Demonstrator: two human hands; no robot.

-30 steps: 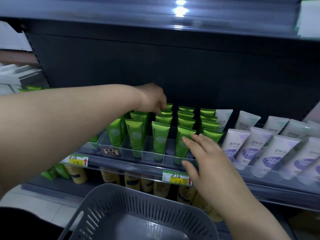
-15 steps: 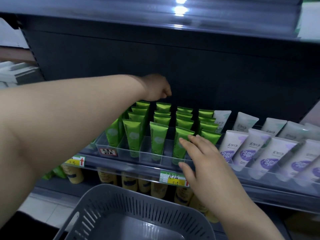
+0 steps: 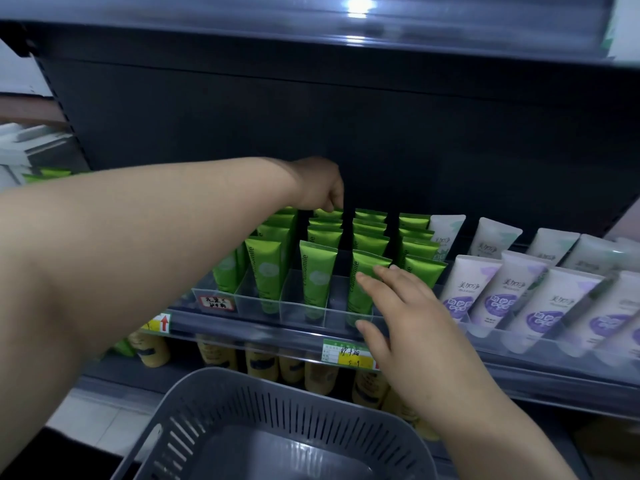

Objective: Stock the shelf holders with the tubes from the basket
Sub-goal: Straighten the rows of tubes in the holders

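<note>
We can read "Chamomile" down the green plastic tubes point(image 3: 318, 275) in the middle, and "美加净" on the white-and-purple tubes point(image 3: 467, 289) at the right.

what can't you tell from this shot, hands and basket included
Head view, left hand: fingertips meet the rear green tubes in shadow; a pinch cannot be confirmed.
Head view, grey basket: near part cut off by the bottom edge, so leftover tubes cannot be ruled out.
Head view, yellow bottles: tops hidden by the shelf rail, labels blurred.
Head view, price tag: handwriting too small to read.
</note>
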